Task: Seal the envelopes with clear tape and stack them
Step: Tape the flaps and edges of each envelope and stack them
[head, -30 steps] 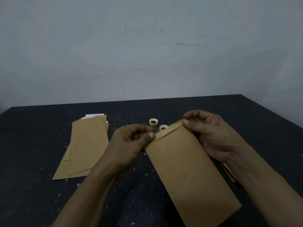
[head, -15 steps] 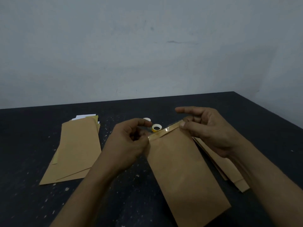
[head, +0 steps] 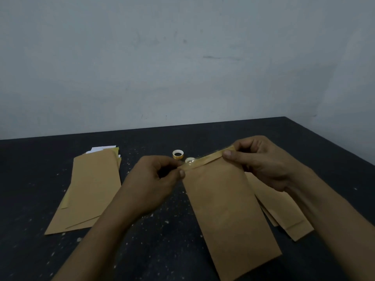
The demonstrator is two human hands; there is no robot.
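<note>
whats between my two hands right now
In the head view, the folded top flap of the envelope, with a clear tape strip along it, spans from the left hand to the right hand; each pinches one end.

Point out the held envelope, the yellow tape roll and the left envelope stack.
held envelope [head: 225, 209]: head view, middle of its face.
yellow tape roll [head: 178, 157]: head view, near outer wall.
left envelope stack [head: 91, 189]: head view, middle of top envelope.
</note>
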